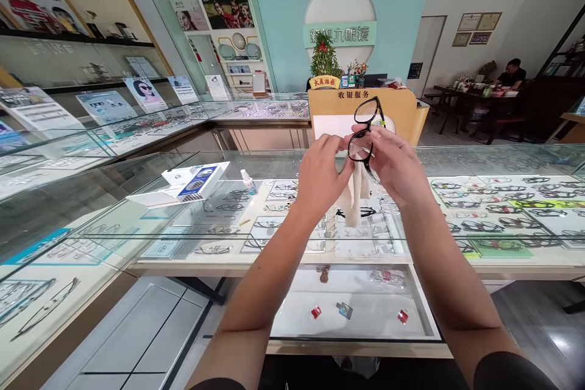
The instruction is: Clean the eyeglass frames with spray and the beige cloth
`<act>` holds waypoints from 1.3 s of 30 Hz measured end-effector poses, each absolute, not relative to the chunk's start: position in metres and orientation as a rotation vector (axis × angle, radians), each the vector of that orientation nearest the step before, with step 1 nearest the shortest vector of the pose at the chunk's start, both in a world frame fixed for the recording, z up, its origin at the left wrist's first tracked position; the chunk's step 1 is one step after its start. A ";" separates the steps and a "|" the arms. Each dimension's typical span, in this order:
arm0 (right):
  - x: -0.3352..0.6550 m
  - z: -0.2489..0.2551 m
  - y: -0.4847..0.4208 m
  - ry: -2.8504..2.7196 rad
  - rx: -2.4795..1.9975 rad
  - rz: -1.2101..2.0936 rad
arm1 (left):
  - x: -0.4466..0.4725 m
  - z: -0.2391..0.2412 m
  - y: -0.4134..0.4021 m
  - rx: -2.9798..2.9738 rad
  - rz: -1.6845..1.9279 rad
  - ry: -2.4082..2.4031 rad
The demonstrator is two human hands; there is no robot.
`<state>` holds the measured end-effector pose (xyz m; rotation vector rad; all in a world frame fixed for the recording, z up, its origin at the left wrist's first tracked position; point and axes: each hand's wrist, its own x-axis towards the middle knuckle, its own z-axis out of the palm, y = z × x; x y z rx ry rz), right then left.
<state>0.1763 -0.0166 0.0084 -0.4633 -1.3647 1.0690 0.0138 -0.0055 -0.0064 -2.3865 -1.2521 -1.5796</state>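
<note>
A pair of black-framed glasses [367, 125] is held up in front of me, turned on end so one lens is above the other. My right hand [393, 161] grips the frame at the lower lens. My left hand [322, 173] pinches a pale cleaning cloth [354, 195] against that lower lens; the cloth hangs down between both hands. Both hands are above the glass display counter [274, 219].
On the counter stand a small spray bottle [249, 183] and a white and blue box [194, 183]. Many frames lie under the glass. A cashier desk [402, 109] with a small tree [324, 58] stands behind. A person [512, 76] sits at a table far right.
</note>
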 end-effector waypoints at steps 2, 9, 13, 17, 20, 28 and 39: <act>0.176 0.009 -0.017 -1.364 -0.470 1.071 | 0.015 -0.008 -0.004 -2.376 -1.597 -1.247; 0.176 0.008 -0.017 -1.376 -0.496 1.053 | 0.017 -0.012 0.004 -2.507 -1.987 -1.246; 0.176 0.008 -0.016 -1.377 -0.478 1.065 | 0.010 -0.012 0.015 -2.588 -2.217 -1.310; 0.179 0.007 -0.015 -1.407 -0.494 1.083 | -0.002 -0.009 0.025 -2.476 -2.431 -1.501; 0.180 0.006 -0.017 -1.493 -0.501 1.158 | -0.012 -0.005 0.029 -2.369 -2.553 -1.583; 0.174 0.002 -0.017 -1.642 -0.505 1.082 | -0.028 0.005 0.027 -2.306 -2.735 -1.790; 0.175 0.005 -0.014 -1.715 -0.527 0.949 | -0.027 0.006 0.025 -2.383 -2.954 -1.576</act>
